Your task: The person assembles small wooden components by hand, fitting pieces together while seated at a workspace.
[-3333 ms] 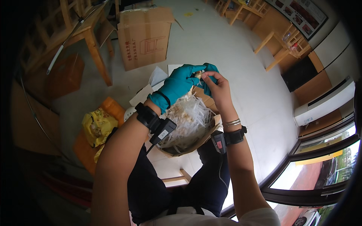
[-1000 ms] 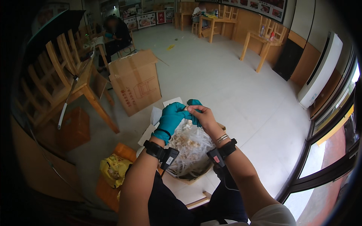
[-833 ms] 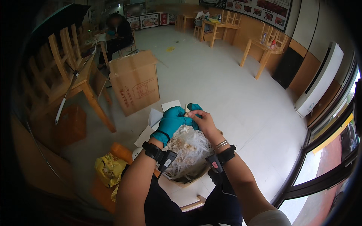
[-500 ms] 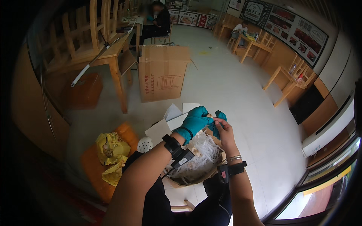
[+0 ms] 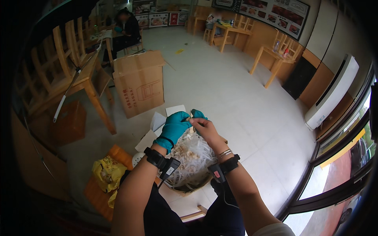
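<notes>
My left hand (image 5: 173,126), in a teal glove, is closed at the fingertips around a small pale piece (image 5: 189,119). It looks bulb-like, but its kind is too small to make out. My right hand (image 5: 205,129), with bare thumb and index finger, pinches at the same piece from the right. Teal glove material (image 5: 199,114) shows beyond its fingers; how it is worn is partly hidden. Both hands are above an open carton (image 5: 188,192) filled with clear plastic strips (image 5: 193,157) and pale, papery scraps.
To the left, a yellow bag (image 5: 108,173) with pale lumps inside lies on an orange stool (image 5: 103,200). A white perforated container (image 5: 137,159) sits beside my left forearm. Ahead stand a large cardboard box (image 5: 141,84) and a wooden table (image 5: 88,80) with upturned chairs.
My view has turned right, so the room and both hands appear farther left. The hands stay together over the carton, and the small piece shows less between the fingers.
</notes>
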A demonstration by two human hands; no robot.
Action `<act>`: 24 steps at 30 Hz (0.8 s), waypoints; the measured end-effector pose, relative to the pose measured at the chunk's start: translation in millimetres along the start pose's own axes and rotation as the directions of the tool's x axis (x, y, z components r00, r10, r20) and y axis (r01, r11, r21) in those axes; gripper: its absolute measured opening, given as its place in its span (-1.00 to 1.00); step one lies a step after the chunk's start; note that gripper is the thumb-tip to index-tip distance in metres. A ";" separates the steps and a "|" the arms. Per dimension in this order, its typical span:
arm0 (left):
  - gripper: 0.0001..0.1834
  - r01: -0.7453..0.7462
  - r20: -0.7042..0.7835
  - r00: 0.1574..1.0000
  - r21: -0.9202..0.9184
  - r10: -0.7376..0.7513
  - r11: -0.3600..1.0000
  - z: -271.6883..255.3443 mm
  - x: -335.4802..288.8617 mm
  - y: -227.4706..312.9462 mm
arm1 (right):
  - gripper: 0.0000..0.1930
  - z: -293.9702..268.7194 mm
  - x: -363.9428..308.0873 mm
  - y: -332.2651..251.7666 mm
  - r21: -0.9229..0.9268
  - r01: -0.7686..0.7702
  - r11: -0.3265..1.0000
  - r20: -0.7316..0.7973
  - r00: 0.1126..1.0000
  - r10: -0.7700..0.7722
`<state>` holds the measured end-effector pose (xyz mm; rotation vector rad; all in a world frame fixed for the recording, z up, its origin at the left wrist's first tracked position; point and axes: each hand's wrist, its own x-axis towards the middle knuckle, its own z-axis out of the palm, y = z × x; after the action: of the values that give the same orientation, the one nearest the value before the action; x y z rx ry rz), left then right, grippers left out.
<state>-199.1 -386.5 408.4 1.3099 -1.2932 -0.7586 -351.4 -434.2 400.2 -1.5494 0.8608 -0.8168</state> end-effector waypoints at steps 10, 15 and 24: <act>-0.82 0.153 0.186 0.976 -0.212 -0.114 0.965 -1.3 -10.5 33.2 | -0.65 -19.0 -17.9 -31.0 0.351 -0.262 0.899 0.243 0.953 0.183; -0.82 0.005 0.190 0.982 0.058 -0.016 0.998 2.5 -13.1 25.3 | -0.71 -28.8 -11.2 -22.1 0.180 -0.214 0.960 0.287 0.945 0.157; -0.85 0.102 0.223 0.974 -0.243 -0.047 0.965 8.5 -18.1 37.2 | -0.84 -29.8 -15.6 -16.8 0.388 -0.158 0.908 0.306 0.951 0.034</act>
<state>-220.2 -364.6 437.6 1.0965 -1.2724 -1.1067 -383.3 -433.2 420.1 -1.2042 0.5032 -0.6244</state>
